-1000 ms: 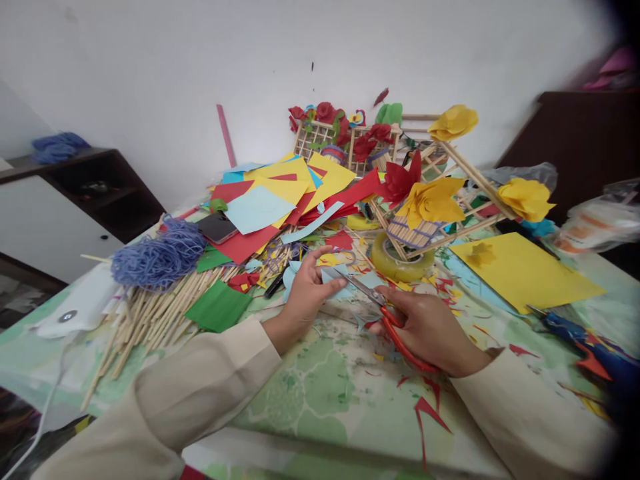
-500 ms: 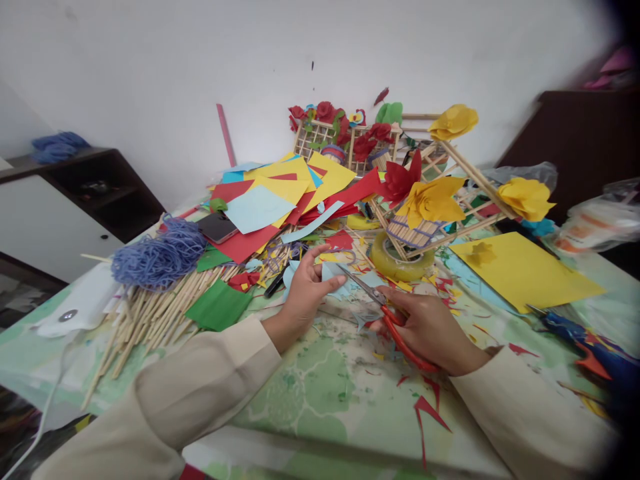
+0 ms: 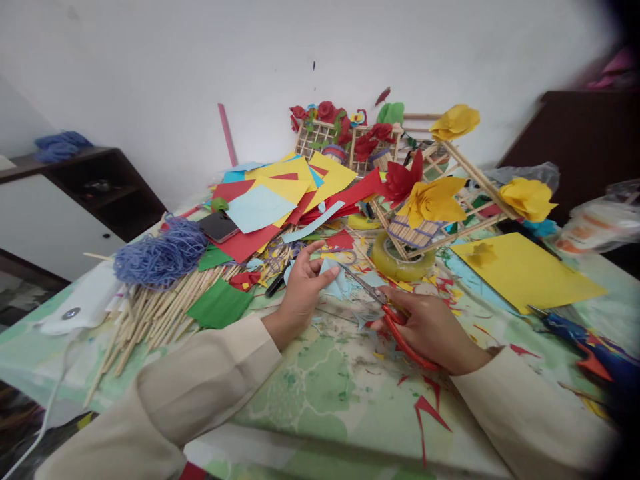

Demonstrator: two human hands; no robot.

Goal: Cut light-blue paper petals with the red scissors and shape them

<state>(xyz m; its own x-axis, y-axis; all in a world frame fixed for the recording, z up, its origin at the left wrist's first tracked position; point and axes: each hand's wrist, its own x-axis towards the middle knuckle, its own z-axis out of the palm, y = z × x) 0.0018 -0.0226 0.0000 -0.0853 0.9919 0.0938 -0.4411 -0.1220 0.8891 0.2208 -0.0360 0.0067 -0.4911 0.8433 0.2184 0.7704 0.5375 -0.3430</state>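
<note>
White wall (image 3: 200,60) rises behind a table (image 3: 360,433) that is spread with a green-and-white cloth (image 3: 300,373). Between the table's near edge and its middle, a small piece of light blue paper (image 3: 331,279) is held up over the cloth by the left hand (image 3: 299,293), its grip pinching the piece between thumb and fingers. From the other side, the right hand (image 3: 435,327) has its grip wrapped round the red handles of a pair of scissors (image 3: 403,337); the blades point toward the paper, and whether they touch it I cannot tell. Red scraps (image 3: 433,412) lie nearer the table's near edge, below the right hand. Just beyond the hands sits a roll of tape (image 3: 383,265), with a tilted stick frame (image 3: 480,177) and large yellow flowers (image 3: 434,200) above it. Toward the right edge lie a yellow sheet (image 3: 545,277) and a blue glue gun (image 3: 570,333). Toward the left edge, purple yarn (image 3: 157,253) rests by a heap of thin sticks (image 3: 150,320), with a green sheet (image 3: 220,305) partly over them. Farther back, a phone (image 3: 219,228) lies beside a pile of coloured paper (image 3: 325,173), and red flowers (image 3: 373,137) stand along the far edge.
</note>
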